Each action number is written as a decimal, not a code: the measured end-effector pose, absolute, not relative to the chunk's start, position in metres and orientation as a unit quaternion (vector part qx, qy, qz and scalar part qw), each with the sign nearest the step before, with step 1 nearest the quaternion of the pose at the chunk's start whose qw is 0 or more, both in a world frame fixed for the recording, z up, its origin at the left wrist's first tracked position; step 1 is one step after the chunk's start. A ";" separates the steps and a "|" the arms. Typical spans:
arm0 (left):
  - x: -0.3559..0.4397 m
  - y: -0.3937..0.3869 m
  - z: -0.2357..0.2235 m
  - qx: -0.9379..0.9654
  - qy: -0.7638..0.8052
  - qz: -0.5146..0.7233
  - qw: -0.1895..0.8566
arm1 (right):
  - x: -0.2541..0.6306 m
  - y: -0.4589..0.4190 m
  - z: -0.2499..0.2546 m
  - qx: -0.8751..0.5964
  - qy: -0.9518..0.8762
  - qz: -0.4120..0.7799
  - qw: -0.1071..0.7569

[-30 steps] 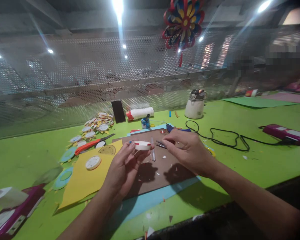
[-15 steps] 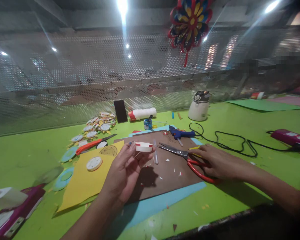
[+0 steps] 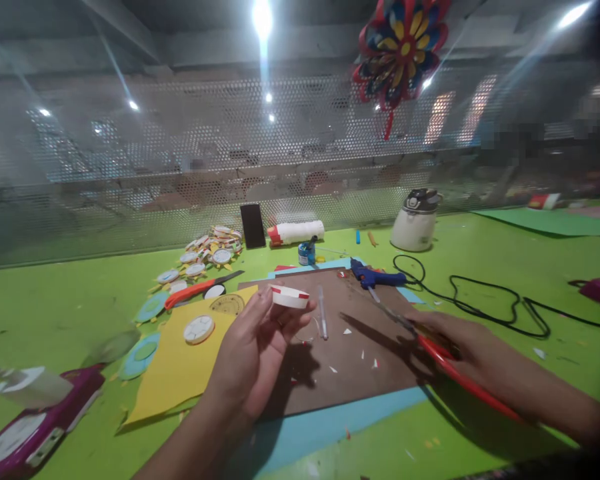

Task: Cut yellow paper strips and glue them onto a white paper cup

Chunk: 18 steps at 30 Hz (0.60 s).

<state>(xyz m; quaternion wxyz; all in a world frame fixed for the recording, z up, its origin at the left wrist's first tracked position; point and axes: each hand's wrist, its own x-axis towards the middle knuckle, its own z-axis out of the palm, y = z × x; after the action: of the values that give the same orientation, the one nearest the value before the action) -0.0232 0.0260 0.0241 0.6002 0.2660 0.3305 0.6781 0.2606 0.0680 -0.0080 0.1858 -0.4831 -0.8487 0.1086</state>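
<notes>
Above the brown board (image 3: 340,390), head view: your left hand (image 3: 257,353) has its fingers closed on a red-marked white ring (image 3: 289,298). Right of it, apart, your right hand's (image 3: 485,347) fingers grip red-handled scissors (image 3: 455,370), long axis slanting up-left, tips nearer the ring than the handles; blade gap too blurred to tell.

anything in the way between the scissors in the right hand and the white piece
Nothing visible stands between the scissors and the white piece in the left hand; the clear stick lies lower, on the brown board.
</notes>
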 end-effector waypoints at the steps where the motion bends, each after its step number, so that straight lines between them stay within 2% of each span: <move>1: -0.023 0.026 0.024 0.262 0.332 0.679 0.600 | 0.262 0.062 -0.007 -0.473 -0.847 0.125 0.208; 5: -0.020 0.026 0.022 0.257 0.332 0.672 0.610 | 0.252 0.052 -0.002 -0.407 -0.853 0.145 0.294; 7: -0.020 0.028 0.021 0.263 0.337 0.671 0.605 | 0.238 0.056 0.003 -0.384 -0.842 0.191 0.328; 9: -0.022 0.030 0.020 0.270 0.343 0.675 0.595 | 0.220 0.061 0.010 -0.378 -0.816 0.265 0.348; 13: -0.027 0.034 0.017 0.286 0.334 0.695 0.569 | 0.191 0.064 0.018 -0.372 -0.735 0.464 0.326; 16: -0.029 0.037 0.015 0.294 0.335 0.704 0.554 | 0.177 0.059 0.011 -0.296 -0.613 0.656 0.326; 18: -0.030 0.038 0.015 0.295 0.337 0.705 0.550 | 0.173 0.056 0.003 -0.239 -0.532 0.740 0.336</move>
<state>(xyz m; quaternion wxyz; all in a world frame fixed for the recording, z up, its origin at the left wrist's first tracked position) -0.0300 0.0384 0.0149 0.5502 0.2946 0.3369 0.7049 0.1727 0.0561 0.0029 0.3363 -0.2391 -0.5318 0.7395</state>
